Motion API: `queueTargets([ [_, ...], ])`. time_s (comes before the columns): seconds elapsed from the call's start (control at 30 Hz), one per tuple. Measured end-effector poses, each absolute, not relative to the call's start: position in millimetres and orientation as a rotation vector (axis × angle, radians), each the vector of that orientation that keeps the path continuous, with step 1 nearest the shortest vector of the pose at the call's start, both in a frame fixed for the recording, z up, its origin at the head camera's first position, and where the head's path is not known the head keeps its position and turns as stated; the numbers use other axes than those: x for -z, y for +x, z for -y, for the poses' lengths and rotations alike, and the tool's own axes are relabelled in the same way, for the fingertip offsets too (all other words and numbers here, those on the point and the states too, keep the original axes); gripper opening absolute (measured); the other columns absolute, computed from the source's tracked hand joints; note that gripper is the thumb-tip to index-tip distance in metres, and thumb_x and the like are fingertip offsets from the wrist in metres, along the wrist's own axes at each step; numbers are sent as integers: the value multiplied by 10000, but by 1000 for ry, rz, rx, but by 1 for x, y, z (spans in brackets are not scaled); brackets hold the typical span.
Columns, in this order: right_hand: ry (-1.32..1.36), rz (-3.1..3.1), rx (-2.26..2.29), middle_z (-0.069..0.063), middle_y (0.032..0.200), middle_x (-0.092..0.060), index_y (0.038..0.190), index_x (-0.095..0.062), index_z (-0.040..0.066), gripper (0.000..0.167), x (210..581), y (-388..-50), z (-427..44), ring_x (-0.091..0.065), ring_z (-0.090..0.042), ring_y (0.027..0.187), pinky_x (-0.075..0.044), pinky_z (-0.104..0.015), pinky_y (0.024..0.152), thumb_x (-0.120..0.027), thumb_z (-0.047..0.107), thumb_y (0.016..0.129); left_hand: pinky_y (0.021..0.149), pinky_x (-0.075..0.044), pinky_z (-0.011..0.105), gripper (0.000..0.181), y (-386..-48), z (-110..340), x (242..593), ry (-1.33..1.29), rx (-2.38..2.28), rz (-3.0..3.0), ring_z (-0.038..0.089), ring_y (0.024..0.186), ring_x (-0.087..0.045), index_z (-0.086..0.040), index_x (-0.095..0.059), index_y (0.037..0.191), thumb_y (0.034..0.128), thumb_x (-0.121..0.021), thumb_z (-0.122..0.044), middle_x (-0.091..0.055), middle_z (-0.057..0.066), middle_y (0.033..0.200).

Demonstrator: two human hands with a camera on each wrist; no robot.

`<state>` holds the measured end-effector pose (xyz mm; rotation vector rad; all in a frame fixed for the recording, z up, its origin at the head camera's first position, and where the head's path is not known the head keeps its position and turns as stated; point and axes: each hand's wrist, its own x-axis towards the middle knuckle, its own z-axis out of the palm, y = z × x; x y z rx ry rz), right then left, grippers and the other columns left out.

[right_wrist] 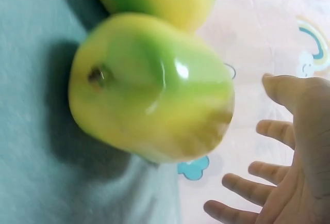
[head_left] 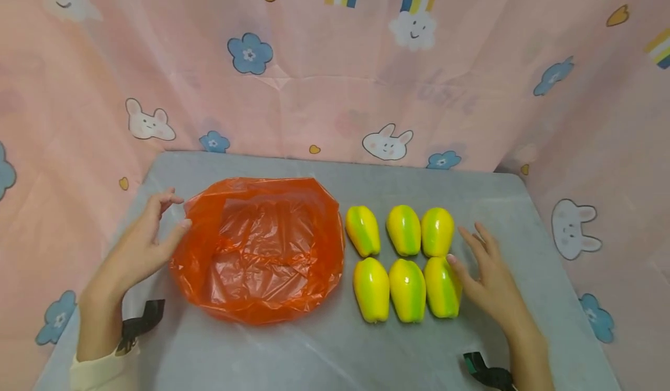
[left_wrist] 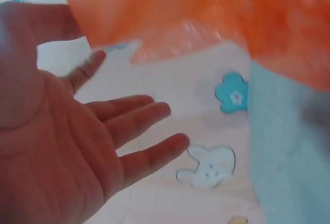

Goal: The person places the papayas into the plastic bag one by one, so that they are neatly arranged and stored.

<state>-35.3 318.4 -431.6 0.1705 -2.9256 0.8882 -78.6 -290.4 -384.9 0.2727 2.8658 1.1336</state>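
**Orange bag (head_left: 262, 251) on the left, six yellow-green fruits (head_left: 404, 231) on the right**

At the left of the frame we see the left hand (head_left: 138, 248), fingers loosely extended and holding nothing, at the edge of the orange bag. We cannot quite tell whether its thumb touches the plastic, as the bag partly covers it in the left wrist view.

The bag lies left of centre, its mouth spread wide and facing up, on the grey table (head_left: 314, 356). Right of centre, we count the six yellow-green fruits in two rows of three, the lower row closely packed.

Farther right, the right hand (head_left: 492, 280) has its fingers spread, thumb apart from them, and grips nothing; it sits just beside the right-hand fruits. Across the top we see a pink cloth (head_left: 303, 112) printed with rabbits, flowers and rainbows.
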Motion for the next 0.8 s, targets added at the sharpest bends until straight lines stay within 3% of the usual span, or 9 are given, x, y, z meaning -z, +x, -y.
queueTargets([
  [0.17, 153, 2926, -959, -290, 1717, -225, 1624, -403, 87, 686, 438, -28, -311, -322, -645, 1474, -328, -907, 1005, -668, 306, 1029, 1075, -357, 846, 352, -79, 279, 382, 367, -1022, -2817, 595, 1528, -307, -153, -580, 1360, 1050, -634, -310, -204, 216, 1765],
  [0.37, 120, 2940, -994, -301, 1701, -251, 1612, -427, 85, 669, 442, -15, -303, -336, -648, 1468, -336, -901, 1000, -670, 312, 1030, 1134, -365, 795, 446, -78, 271, 383, 413, -922, -2801, 554, 1528, -348, -137, -601, 1463, 1046, -641, -288, -285, 239, 1732],
  [0.5, 100, 2951, -991, -312, 1693, -260, 1627, -408, 99, 666, 443, -8, -300, -397, -625, 1437, -413, -849, 995, -650, 311, 1044, 1159, -381, 753, 509, -77, 268, 384, 421, -884, -2804, 519, 1503, -411, -90, -562, 1513, 1043, -645, -265, -402, 243, 1674],
  [0.67, 125, 2937, -973, -321, 1638, -363, 1621, -409, 75, 663, 446, -2, -298, -520, -543, 1355, -548, -712, 952, -661, 273, 1040, 1151, -392, 747, 576, -79, 263, 384, 394, -861, -2781, 527, 1482, -431, -66, -501, 1561, 1028, -659, -216, -448, 264, 1637],
  [0.8, 163, 2937, -942, -265, 1575, -484, 1585, -454, 44, 643, 448, 0, -297, -563, -436, 1339, -635, -428, 902, -691, 255, 1025, 1168, -373, 747, 627, -79, 261, 385, 383, -867, -2782, 527, 1499, -411, -79, -459, 1593, 1009, -673, -162, -433, 259, 1649],
])
